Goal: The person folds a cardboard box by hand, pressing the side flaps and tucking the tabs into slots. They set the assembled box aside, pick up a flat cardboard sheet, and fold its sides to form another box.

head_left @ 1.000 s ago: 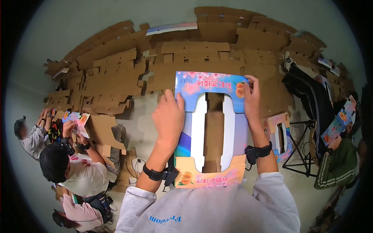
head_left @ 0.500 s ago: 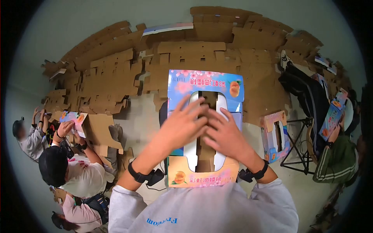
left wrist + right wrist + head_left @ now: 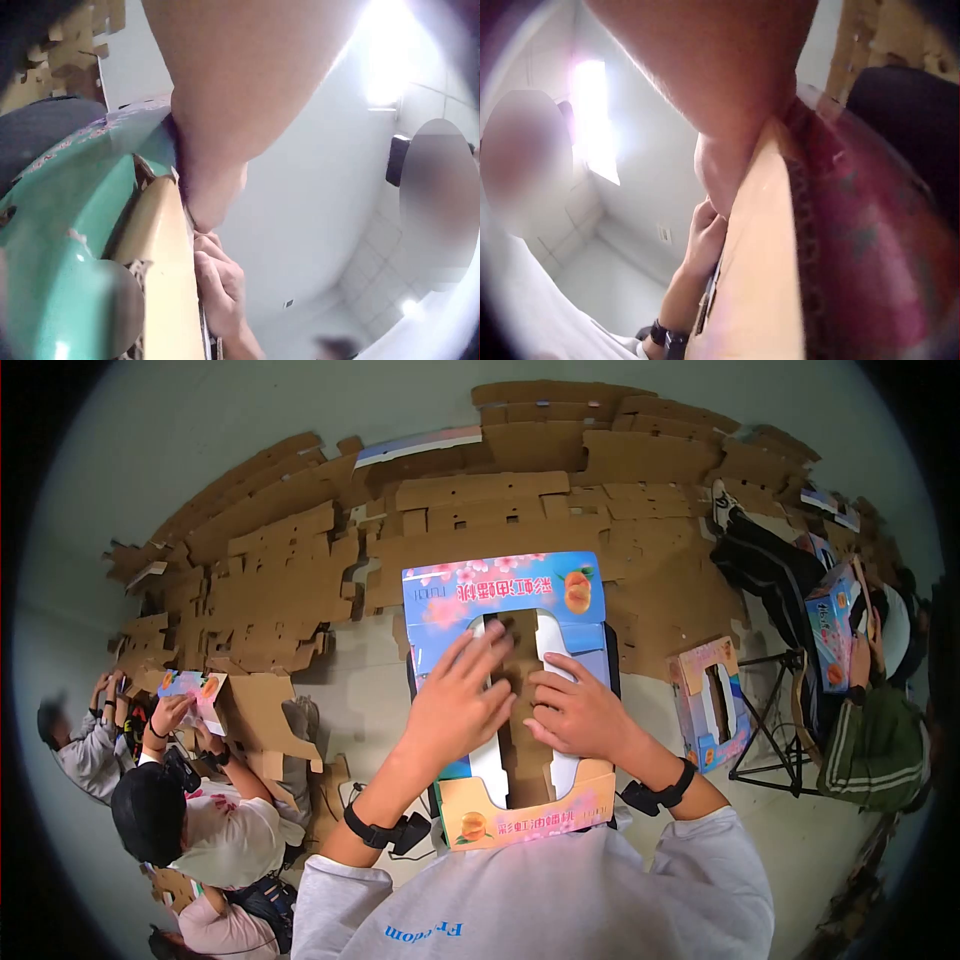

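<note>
A printed cardboard fruit box (image 3: 500,575) stands in front of me, blue at its far end and peach-orange at its near end, with peaches and blossoms on it. Two white flaps (image 3: 564,775) border the long opening in its top. My left hand (image 3: 455,695) lies over the left flap, its fingers stretched across the opening and slightly blurred. My right hand (image 3: 585,710) rests over the right flap, fingers loosely bent at the flap's inner edge. From the left wrist view, the box's green side (image 3: 67,247) and cream edge show beside the hands.
Flattened brown cardboard sheets (image 3: 480,560) spread across the floor ahead. Another printed box (image 3: 690,670) stands to the right beside a black metal stand (image 3: 770,760). People handle similar boxes at left (image 3: 205,810) and right (image 3: 870,760).
Both hands have left the box's far corners and come inward over its opening. Since half a second ago they have moved slightly apart, and the box sits farther left in view.
</note>
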`<state>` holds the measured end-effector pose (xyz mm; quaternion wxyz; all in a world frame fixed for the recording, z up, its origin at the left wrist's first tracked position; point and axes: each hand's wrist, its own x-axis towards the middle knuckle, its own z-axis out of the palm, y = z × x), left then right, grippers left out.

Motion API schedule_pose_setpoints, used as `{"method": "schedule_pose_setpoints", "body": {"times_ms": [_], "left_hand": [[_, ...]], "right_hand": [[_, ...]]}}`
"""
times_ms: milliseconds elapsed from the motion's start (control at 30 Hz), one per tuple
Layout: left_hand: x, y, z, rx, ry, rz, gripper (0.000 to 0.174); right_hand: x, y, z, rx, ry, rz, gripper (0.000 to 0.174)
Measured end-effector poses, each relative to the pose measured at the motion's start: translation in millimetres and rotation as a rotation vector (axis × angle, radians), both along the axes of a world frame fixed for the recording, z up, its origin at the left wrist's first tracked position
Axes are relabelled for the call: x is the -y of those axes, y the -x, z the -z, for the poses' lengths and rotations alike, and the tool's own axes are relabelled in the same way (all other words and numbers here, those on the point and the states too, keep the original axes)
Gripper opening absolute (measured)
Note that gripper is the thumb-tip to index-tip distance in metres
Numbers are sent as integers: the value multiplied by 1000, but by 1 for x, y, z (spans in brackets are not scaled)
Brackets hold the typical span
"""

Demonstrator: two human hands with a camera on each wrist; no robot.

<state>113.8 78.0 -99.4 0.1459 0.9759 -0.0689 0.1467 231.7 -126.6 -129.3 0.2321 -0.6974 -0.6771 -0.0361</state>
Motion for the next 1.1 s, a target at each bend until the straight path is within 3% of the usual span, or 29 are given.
{"method": "schedule_pose_setpoints", "body": {"times_ms": [133,200,333,433,467,567,667,767,800,900,933,1033,1100], "left_hand": [[-4,7,-3,78,187,-106,43],[-4,5,-9,39,229,-108,40],[-13,3,-13,37,293,-77,32],[-34,5,8,132,600,9,28],[-37,9,19,213,777,31,36],[-25,21,36,423,1045,-211,44],[-22,36,71,206,703,-349,53],[-1,57,93,2,123,-262,34],[4,59,103,-7,84,-271,24],[14,62,107,2,76,-320,22],[15,62,108,16,56,-338,21],[13,62,114,59,37,-365,20],[13,61,112,60,42,-375,20]], "right_hand": [[3,-2,-12,-189,-88,61,23],[9,5,-12,-277,-125,115,26],[17,28,-26,-149,14,-5,34],[16,37,-13,-84,27,-69,40],[18,35,-12,-43,25,-61,42],[34,13,-9,18,-74,45,45],[73,-9,-10,-71,-51,257,43],[101,-16,6,-176,-28,562,45],[110,-16,18,-211,-28,681,47],[139,-17,52,-528,-131,737,65],[157,-13,80,-834,-297,706,76],[150,22,110,-1071,-559,930,81],[165,35,94,-979,-315,926,86]]}}
